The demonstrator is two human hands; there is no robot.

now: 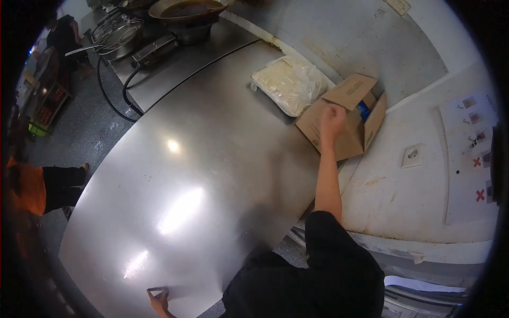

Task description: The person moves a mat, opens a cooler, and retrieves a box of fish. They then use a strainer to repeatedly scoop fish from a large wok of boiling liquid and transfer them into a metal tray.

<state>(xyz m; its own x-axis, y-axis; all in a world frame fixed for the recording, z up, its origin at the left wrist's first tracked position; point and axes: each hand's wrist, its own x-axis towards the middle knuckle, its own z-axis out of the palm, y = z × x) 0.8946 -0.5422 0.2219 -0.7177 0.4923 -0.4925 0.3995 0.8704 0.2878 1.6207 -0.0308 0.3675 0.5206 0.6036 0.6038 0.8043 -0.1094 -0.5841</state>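
Observation:
My right hand [333,118], fingers curled, is at the raised flap [354,90] of a cardboard box [314,121]. Whether the fingers grip the flap or only touch it cannot be made out. Something blue [363,110] shows inside the partly open box. At the near end of a stainless steel table [206,159], my left hand [159,303] has thumb and fingers curved around a small dark-edged shape, too unclear to name. Beside the box lies a clear plastic bag [288,83] with pale contents.
At the far end, a wok [185,10] with dark liquid and a metal pot [121,41] holding wire strainers stand by a stove. Black hoses [127,95] hang there. A stained wall [370,190] with a socket [412,155] bounds the right. Two people [63,35] are at left.

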